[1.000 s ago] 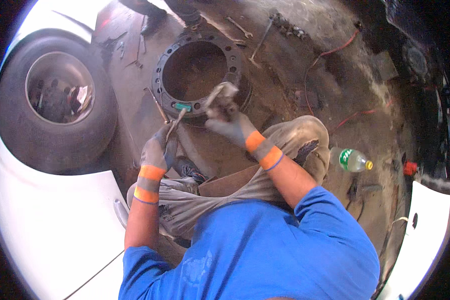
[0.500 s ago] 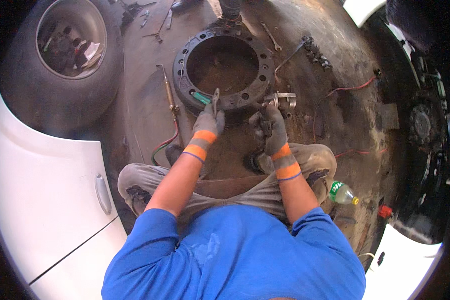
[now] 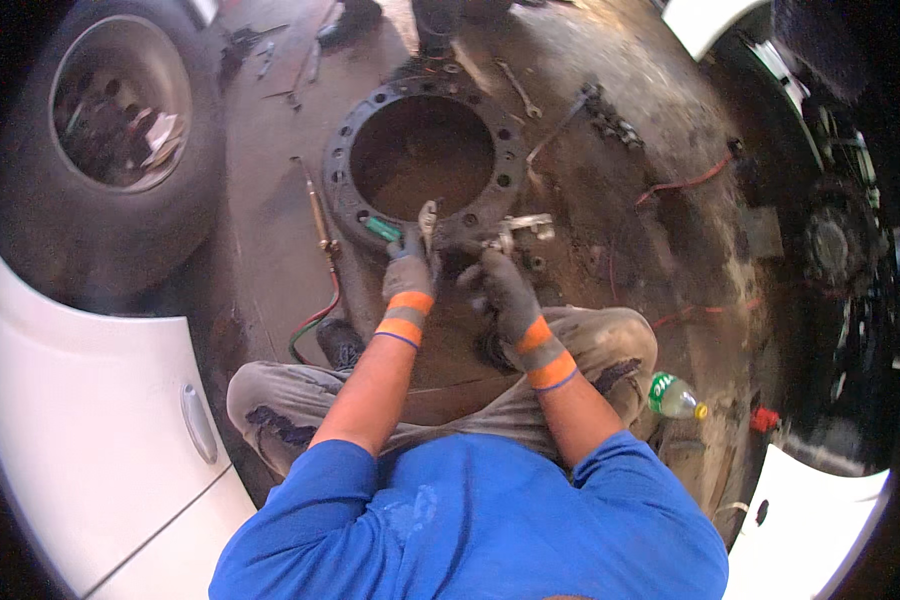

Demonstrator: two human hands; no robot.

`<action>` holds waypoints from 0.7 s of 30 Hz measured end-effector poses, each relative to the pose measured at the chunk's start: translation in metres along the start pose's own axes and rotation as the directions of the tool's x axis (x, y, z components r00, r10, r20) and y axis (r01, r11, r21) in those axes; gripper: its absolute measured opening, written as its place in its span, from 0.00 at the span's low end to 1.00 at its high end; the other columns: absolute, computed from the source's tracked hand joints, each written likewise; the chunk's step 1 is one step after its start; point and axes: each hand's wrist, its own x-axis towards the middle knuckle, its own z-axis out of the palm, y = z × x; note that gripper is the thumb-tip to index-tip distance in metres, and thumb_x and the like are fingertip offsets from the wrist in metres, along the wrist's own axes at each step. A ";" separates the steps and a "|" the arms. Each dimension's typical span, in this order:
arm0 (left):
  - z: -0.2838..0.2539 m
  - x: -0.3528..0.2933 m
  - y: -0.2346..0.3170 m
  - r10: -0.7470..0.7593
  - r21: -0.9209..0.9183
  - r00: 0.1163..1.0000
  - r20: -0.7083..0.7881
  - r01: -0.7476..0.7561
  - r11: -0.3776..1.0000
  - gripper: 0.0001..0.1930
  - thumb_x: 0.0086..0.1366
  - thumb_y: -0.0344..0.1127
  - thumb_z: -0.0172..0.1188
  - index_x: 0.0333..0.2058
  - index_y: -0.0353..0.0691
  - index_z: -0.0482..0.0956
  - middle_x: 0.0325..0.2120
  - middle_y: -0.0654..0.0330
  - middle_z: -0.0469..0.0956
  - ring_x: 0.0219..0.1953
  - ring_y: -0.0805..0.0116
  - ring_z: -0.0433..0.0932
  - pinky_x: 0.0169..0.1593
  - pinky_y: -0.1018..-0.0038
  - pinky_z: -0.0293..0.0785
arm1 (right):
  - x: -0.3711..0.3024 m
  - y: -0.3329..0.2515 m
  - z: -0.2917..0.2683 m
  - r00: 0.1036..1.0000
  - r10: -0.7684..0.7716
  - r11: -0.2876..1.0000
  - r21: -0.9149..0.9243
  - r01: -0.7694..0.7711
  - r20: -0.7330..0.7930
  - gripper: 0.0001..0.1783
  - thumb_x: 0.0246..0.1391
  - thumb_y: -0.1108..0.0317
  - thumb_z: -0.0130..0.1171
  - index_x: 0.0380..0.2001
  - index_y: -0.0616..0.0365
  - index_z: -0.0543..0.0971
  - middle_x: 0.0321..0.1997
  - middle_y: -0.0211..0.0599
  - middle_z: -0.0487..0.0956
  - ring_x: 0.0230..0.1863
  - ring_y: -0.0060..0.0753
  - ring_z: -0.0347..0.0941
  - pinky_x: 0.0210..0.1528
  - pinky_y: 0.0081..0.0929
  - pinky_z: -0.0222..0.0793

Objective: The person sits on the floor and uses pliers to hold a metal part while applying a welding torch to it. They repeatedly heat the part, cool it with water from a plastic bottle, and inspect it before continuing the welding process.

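Observation:
My left hand (image 3: 408, 268), in a grey glove with an orange-striped cuff, is closed round a steel pliers-like tool (image 3: 428, 218), its head pointing away from me. Beside it, a green-handled object (image 3: 381, 229) rests on the near rim of a heavy dark metal ring (image 3: 342, 185), with bolt holes all round. My right hand (image 3: 508, 290), gloved alike, is curled at the ring's near right side. Its fingertips meet the end of a bare metal bracket-like part (image 3: 526, 228), and it appears to grip it. The fingers are slightly blurred.
A torch with red and green hoses (image 3: 321, 225) lies left of the ring. Wrenches (image 3: 518, 90) and a heap of dark parts (image 3: 613, 118) lie beyond it. A big tyre (image 3: 185, 230) and white panel (image 3: 100, 400) stand left; a plastic bottle (image 3: 676, 397) lies by my right knee.
The view has shifted slightly. My right hand and the bracket-like part have come left, closer to the left hand. The left hand still holds the pliers-like tool by the ring's near rim.

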 end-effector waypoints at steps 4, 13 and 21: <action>-0.016 -0.009 0.000 0.054 -0.032 0.998 -0.028 -0.054 0.998 0.30 0.60 0.45 0.60 0.60 0.54 0.61 0.55 0.37 0.64 0.41 0.35 0.78 0.43 0.49 0.76 | -0.003 0.005 0.009 0.995 -0.065 0.982 -0.173 0.079 0.081 0.22 0.64 0.49 0.46 0.49 0.51 0.76 0.31 0.24 0.77 0.23 0.15 0.65 0.25 0.16 0.61; -0.032 -0.006 0.001 0.141 0.082 0.990 0.024 -0.142 0.986 0.25 0.60 0.44 0.58 0.57 0.52 0.69 0.59 0.49 0.66 0.51 0.41 0.74 0.52 0.54 0.73 | -0.003 0.000 0.020 0.989 -0.144 0.976 -0.161 0.147 0.027 0.18 0.57 0.51 0.59 0.44 0.51 0.77 0.31 0.22 0.75 0.28 0.17 0.68 0.24 0.20 0.64; -0.082 -0.034 0.020 0.338 0.067 0.934 -0.116 -0.332 0.941 0.22 0.60 0.47 0.59 0.50 0.43 0.74 0.42 0.43 0.75 0.43 0.41 0.76 0.45 0.54 0.74 | 0.007 0.002 -0.005 0.982 -0.155 0.774 -0.631 0.055 -0.105 0.43 0.43 0.39 0.65 0.57 0.57 0.72 0.54 0.51 0.76 0.55 0.46 0.73 0.56 0.34 0.66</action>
